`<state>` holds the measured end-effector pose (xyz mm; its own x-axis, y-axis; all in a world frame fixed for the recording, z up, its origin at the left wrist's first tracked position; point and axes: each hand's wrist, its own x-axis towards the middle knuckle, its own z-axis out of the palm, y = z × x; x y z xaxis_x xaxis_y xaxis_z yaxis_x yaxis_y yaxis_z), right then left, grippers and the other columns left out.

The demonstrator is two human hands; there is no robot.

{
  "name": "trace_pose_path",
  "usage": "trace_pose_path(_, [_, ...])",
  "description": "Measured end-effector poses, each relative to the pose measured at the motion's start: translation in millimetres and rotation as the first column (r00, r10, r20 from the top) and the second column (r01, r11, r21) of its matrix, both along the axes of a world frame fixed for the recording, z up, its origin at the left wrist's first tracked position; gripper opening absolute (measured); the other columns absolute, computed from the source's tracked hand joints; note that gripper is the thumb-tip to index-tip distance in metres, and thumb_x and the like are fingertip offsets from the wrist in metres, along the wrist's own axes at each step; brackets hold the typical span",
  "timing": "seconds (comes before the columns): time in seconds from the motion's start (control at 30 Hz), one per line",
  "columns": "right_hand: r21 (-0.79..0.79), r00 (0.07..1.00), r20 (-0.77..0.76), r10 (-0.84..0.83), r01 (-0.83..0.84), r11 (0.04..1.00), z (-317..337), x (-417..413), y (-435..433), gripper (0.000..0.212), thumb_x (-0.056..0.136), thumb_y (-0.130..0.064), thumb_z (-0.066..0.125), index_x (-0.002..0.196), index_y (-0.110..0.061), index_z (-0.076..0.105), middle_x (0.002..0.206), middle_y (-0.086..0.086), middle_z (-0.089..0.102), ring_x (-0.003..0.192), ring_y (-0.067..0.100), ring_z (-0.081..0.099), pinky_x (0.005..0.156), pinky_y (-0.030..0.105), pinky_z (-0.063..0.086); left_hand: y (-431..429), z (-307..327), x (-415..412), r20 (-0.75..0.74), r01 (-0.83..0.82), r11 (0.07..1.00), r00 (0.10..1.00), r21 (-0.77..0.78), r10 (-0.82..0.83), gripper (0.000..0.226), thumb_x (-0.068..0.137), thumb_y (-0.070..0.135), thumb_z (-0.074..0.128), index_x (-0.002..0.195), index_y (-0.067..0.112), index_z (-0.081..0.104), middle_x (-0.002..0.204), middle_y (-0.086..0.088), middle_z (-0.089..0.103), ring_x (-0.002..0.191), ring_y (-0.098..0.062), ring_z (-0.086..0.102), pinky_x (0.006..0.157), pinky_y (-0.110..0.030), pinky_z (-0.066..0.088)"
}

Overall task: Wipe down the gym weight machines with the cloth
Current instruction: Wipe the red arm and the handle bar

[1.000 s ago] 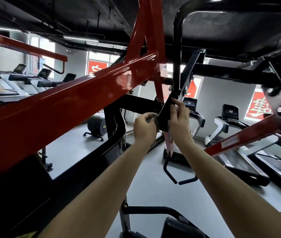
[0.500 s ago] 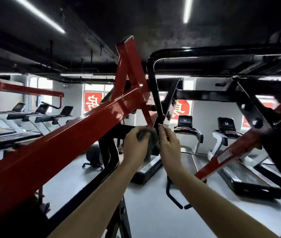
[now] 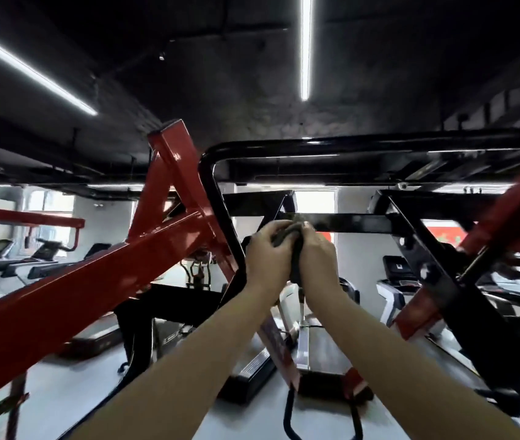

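Since 0.5 s ago both hands have climbed the black strut [image 3: 279, 206]; they now sit just below the crossbar [image 3: 354, 223]. Left hand [image 3: 266, 255] and right hand [image 3: 317, 258] both clench the cloth [image 3: 285, 238] there. The red sign [image 3: 441, 233] behind the crossbar is illegible.

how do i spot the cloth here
Follow the glossy red steel beam up from lower left to the black tubular frame at centre. There the left hand and right hand grip a bunched dark grey cloth, the only soft matte thing among shiny metal.
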<state>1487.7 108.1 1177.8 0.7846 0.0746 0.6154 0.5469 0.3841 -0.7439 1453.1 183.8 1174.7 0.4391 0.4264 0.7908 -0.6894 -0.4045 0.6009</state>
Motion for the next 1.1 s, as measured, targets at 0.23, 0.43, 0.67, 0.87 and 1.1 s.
trace_pose_path(0.23, [-0.107, 0.997, -0.059, 0.041, -0.047, 0.993, 71.6, 71.6, -4.8, 0.036, 0.109, -0.03, 0.044, 0.107, -0.005, 0.071, 0.09, 0.017, 0.071, 0.085, 0.032, 0.07, 0.07, 0.041, 0.06, -1.1, 75.1, 89.5, -0.113, -0.146, 0.987, 0.982, 0.063, 0.153, 0.006, 0.091, 0.026, 0.067, 0.096, 0.029, 0.067, 0.095, 0.0, 0.073, 0.091, -0.023, 0.072, 0.084, -0.048, 0.061])
trace_pose_path(0.43, [-0.35, 0.942, 0.317, -0.115, 0.228, 0.908, 118.2, 125.6, 5.1, 0.051, 0.107, -0.047, 0.041, 0.091, -0.012, 0.075, 0.088, 0.007, 0.074, 0.089, 0.028, 0.069, 0.087, 0.044, 0.054, 33.8, 117.7, 117.7, -0.01, -0.121, 0.981, 0.993, -0.149, 0.121, 0.01, 0.09, 0.017, 0.077, 0.093, 0.023, 0.07, 0.096, -0.005, 0.076, 0.089, -0.026, 0.075, 0.079, -0.044, 0.064])
trace_pose_path(0.67, [-0.474, 0.823, 0.493, -0.282, 0.526, 0.706, 119.7, 188.6, 26.8, 0.053, 0.106, -0.053, 0.036, 0.09, -0.014, 0.068, 0.102, 0.01, 0.069, 0.104, 0.033, 0.063, 0.078, 0.036, 0.039, 79.6, 130.5, 158.6, -0.26, -0.579, 0.803, 0.804, -0.142, 0.535, 0.015, 0.09, 0.019, 0.069, 0.101, 0.021, 0.08, 0.103, -0.007, 0.075, 0.099, -0.027, 0.07, 0.089, -0.027, 0.055])
trace_pose_path(0.87, [-0.461, 0.705, 0.664, -0.249, 0.648, 0.607, 106.0, 207.1, 44.7, 0.054, 0.109, -0.042, 0.029, 0.108, -0.01, 0.074, 0.122, 0.014, 0.068, 0.123, 0.038, 0.053, 0.101, 0.044, 0.038, 138.1, 170.8, 257.7, -0.374, -0.474, 0.851, 0.849, -0.228, 0.372, 0.028, 0.057, 0.02, 0.072, 0.083, 0.021, 0.083, 0.089, -0.006, 0.078, 0.083, -0.028, 0.076, 0.084, -0.04, 0.064])
trace_pose_path(1.1, [-0.512, 0.766, 0.551, -0.332, 0.624, 0.59, 137.4, 232.8, 38.5, 0.056, 0.104, -0.048, 0.03, 0.117, -0.015, 0.074, 0.122, 0.014, 0.07, 0.112, 0.036, 0.063, 0.086, 0.039, 0.042, 137.0, 175.8, 255.2, -0.374, -0.526, 0.827, 0.821, -0.2, 0.432, 0.032, 0.061, 0.031, 0.091, 0.088, 0.019, 0.081, 0.094, -0.003, 0.078, 0.084, -0.024, 0.074, 0.085, -0.033, 0.063])
